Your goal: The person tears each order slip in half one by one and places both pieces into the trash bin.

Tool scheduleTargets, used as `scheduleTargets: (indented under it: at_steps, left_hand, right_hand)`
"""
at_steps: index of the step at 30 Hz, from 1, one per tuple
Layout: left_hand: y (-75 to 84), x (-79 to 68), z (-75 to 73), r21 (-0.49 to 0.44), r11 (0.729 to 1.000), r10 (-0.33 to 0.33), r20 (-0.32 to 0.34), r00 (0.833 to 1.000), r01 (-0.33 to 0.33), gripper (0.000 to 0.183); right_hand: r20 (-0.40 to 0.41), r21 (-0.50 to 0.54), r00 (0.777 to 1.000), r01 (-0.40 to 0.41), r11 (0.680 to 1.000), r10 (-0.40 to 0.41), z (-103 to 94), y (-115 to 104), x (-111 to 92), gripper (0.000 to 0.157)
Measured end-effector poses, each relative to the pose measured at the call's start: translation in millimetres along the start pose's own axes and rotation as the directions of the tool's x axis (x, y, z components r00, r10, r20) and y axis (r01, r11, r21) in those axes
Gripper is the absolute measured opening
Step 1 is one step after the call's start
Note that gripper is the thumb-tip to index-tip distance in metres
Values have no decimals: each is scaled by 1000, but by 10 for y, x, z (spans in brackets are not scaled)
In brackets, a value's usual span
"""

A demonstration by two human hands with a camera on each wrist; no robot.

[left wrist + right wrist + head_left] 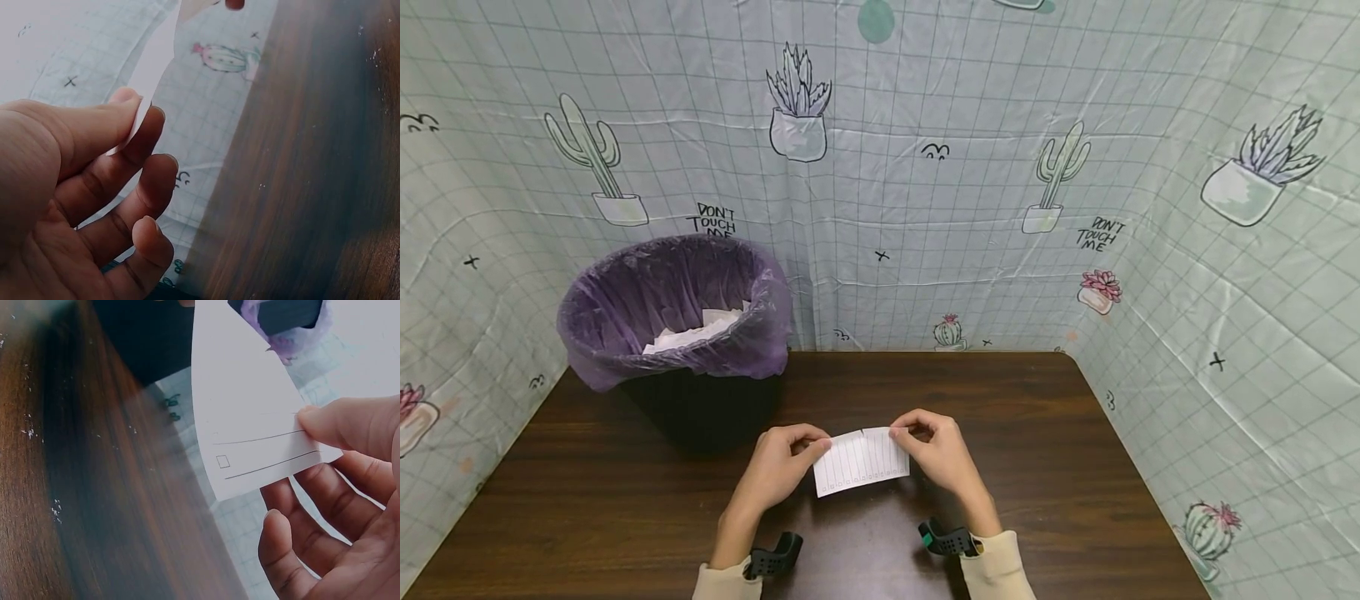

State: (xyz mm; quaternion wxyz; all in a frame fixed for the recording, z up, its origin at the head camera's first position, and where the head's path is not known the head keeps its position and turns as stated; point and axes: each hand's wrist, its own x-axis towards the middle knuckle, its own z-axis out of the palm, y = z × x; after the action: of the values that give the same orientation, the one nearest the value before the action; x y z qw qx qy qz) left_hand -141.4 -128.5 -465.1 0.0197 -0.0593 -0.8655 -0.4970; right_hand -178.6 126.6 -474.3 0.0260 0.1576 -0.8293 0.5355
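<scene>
A white sheet of lined paper (pixel 861 462) with a row of small checkboxes is held above the table between both hands. My left hand (pixel 778 467) pinches its left end between thumb and index finger; in the left wrist view the paper (pixel 153 62) shows nearly edge-on. At the opposite end, my right hand (pixel 942 454) pinches the paper by its upper corner, the other fingers loosely bent behind. A small nick shows in the middle of the upper edge. In the right wrist view, one checkbox and several ruled lines of the paper (pixel 250 406) are visible.
At the back left stands a black bin (pixel 700 408) lined with a purple bag (pixel 587 333), with white paper pieces (pixel 696 333) inside. Under the hands is a dark wooden table (pixel 1015 417); tiny white specks lie on it. A patterned curtain (pixel 880 208) encloses the back and sides.
</scene>
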Motion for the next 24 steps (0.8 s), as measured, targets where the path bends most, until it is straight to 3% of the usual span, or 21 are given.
scheduleTargets:
  at_steps: [11,24]
  left_hand:
    - [7,2,-16,-6,1000,18,6,1000,-18,7]
    - [-18,-18,-18,4,1000,24,18,1000,-24,7]
  right_hand:
    - [17,19,1000,23,1000,-23,-25,73,14,4]
    - [17,16,1000,-9,1000,9,-18,59,-22,5]
